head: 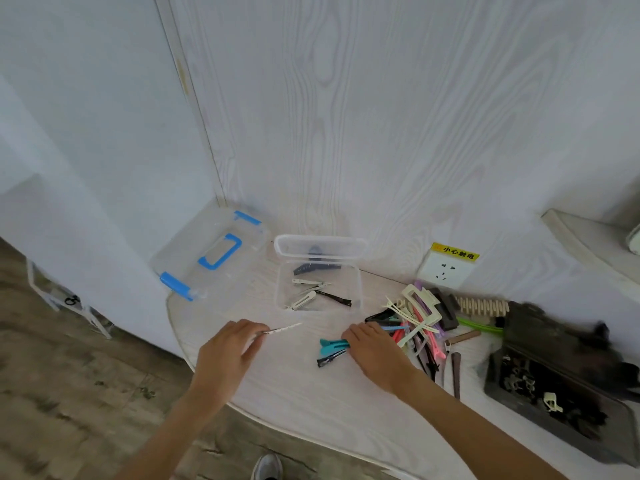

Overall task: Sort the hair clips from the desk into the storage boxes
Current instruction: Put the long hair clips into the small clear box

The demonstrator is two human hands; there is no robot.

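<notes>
Left hand [230, 348] pinching a thin white clip [284, 329], right hand [372, 353] curled, fingers gripping teal clip [331, 344] on desk [311, 393]

Left hand [227, 355] pinching, right hand [375, 355] palm-down, fingers curled

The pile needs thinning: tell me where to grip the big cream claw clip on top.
Take the cream claw clip by its open rectangular frame, pinching one long bar from above. It lies flat atop the pile of clips, so that side is unobstructed.
</notes>
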